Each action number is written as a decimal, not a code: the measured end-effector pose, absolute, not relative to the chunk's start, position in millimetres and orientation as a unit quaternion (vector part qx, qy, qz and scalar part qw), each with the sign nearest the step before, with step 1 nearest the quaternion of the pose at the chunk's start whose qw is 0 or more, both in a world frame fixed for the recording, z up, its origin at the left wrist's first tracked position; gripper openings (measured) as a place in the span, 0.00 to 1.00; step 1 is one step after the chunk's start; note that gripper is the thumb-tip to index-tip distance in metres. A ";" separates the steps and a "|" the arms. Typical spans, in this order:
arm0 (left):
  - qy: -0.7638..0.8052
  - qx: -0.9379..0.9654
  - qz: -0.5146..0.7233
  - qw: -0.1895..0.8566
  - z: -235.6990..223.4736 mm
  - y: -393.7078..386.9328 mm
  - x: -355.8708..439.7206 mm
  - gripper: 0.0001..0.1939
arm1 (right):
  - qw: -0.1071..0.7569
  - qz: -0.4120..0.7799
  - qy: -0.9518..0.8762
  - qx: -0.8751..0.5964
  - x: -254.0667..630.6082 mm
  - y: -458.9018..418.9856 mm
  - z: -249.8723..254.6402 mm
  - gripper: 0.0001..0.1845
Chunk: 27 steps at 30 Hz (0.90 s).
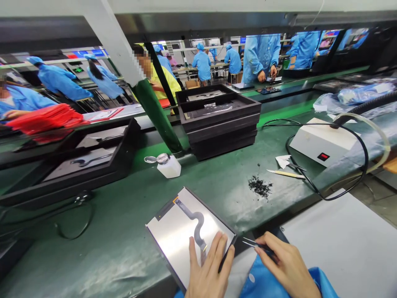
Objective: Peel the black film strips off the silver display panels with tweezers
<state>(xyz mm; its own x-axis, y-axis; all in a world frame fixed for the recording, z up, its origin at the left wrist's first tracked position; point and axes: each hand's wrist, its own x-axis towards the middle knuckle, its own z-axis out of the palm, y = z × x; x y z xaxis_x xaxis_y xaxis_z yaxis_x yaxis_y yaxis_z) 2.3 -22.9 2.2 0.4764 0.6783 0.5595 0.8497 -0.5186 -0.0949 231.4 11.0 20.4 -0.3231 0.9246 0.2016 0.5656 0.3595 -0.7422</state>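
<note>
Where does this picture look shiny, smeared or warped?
Head view: glare on the silvery panel under the left hand and on the green tabletop; head view, at left: the red stack is blurred; head view, toward the edges: shapes look stretched, probably from a wide lens.

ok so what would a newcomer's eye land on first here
Probably the shiny silver panel at the bench's near edge, with its snaking grey ribbon cable and the left hand spread on it, while the right hand holds tweezers beside it. Next, perhaps, the pile of black scraps on the green bench, beyond the tweezers, and the bright red stack at far left.
</note>
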 end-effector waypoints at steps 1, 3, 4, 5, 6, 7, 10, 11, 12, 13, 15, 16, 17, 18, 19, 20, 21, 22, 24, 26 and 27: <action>-0.455 -0.838 -0.241 0.180 2.2 -22.5 2.4 0.18 | 0.315 0.284 -0.762 -0.489 231.6 10.7 20.2 0.11; -0.456 -0.837 -0.247 0.175 2.8 -22.1 2.9 0.19 | 0.316 0.283 -0.762 -0.488 231.8 10.1 19.5 0.11; -0.457 -0.837 -0.247 0.175 3.2 -22.2 3.2 0.19 | 0.318 0.282 -0.762 -0.488 231.8 10.0 19.2 0.12; -0.458 -0.837 -0.243 0.176 3.6 -22.3 3.4 0.19 | 0.320 0.282 -0.762 -0.488 231.8 10.0 19.0 0.12; -0.458 -0.837 -0.241 0.178 3.8 -22.5 3.6 0.19 | 0.321 0.281 -0.762 -0.488 231.7 10.1 19.1 0.12; -0.457 -0.838 -0.238 0.180 3.9 -22.7 3.8 0.19 | 0.321 0.282 -0.761 -0.488 231.6 10.3 19.3 0.12; -0.455 -0.840 -0.232 0.181 3.3 -22.9 4.0 0.20 | 0.316 0.287 -0.761 -0.489 231.4 11.0 21.0 0.12; -0.456 -0.841 -0.229 0.180 2.9 -22.8 3.8 0.21 | 0.315 0.289 -0.761 -0.489 231.4 11.1 21.7 0.12; -0.457 -0.841 -0.225 0.180 2.4 -22.6 3.4 0.22 | 0.315 0.290 -0.760 -0.489 231.4 11.2 22.2 0.12; -0.459 -0.842 -0.220 0.181 1.9 -22.5 2.9 0.22 | 0.316 0.290 -0.760 -0.489 231.4 11.3 22.6 0.12; -0.454 -0.844 -0.219 0.184 0.7 -22.3 1.2 0.22 | 0.318 0.288 -0.759 -0.490 231.5 11.0 22.7 0.13; -0.450 -0.845 -0.224 0.185 0.2 -22.3 0.2 0.22 | 0.319 0.287 -0.759 -0.491 231.5 10.7 22.5 0.13; -0.445 -0.845 -0.230 0.185 -0.1 -22.3 -0.6 0.20 | 0.319 0.287 -0.759 -0.490 231.5 10.5 22.3 0.13; -0.442 -0.845 -0.237 0.184 -0.3 -22.4 -1.1 0.19 | 0.318 0.288 -0.759 -0.490 231.5 10.2 22.1 0.13; -0.441 -0.844 -0.243 0.184 -0.2 -22.4 -1.2 0.18 | 0.318 0.289 -0.760 -0.488 231.5 10.0 21.9 0.13; -0.442 -0.843 -0.247 0.184 0.1 -22.3 -1.0 0.18 | 0.318 0.290 -0.760 -0.487 231.5 9.9 21.9 0.12; -0.444 -0.841 -0.248 0.186 0.4 -22.1 -0.6 0.18 | 0.318 0.291 -0.761 -0.485 231.5 9.9 22.0 0.12; -0.446 -0.839 -0.248 0.189 0.8 -21.6 0.1 0.18 | 0.318 0.292 -0.761 -0.484 231.5 10.0 22.2 0.12; -0.444 -0.838 -0.245 0.201 1.2 -19.6 0.9 0.18 | 0.317 0.288 -0.763 -0.484 231.7 10.5 22.8 0.11; -0.428 -0.839 -0.250 0.224 0.2 -16.0 0.4 0.16 | 0.313 0.280 -0.766 -0.488 231.9 11.3 22.8 0.10; -0.416 -0.839 -0.256 0.239 -0.7 -13.4 -0.4 0.15 | 0.309 0.274 -0.767 -0.491 231.8 11.7 22.2 0.10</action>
<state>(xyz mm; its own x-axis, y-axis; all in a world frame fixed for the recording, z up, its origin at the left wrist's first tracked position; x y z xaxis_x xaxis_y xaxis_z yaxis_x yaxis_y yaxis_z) -0.4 -13.4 -0.7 0.5227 0.5759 0.6286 0.8205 -0.5399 -0.1878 231.8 11.7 22.2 -0.3275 0.9223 0.2053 0.5830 0.3682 -0.7242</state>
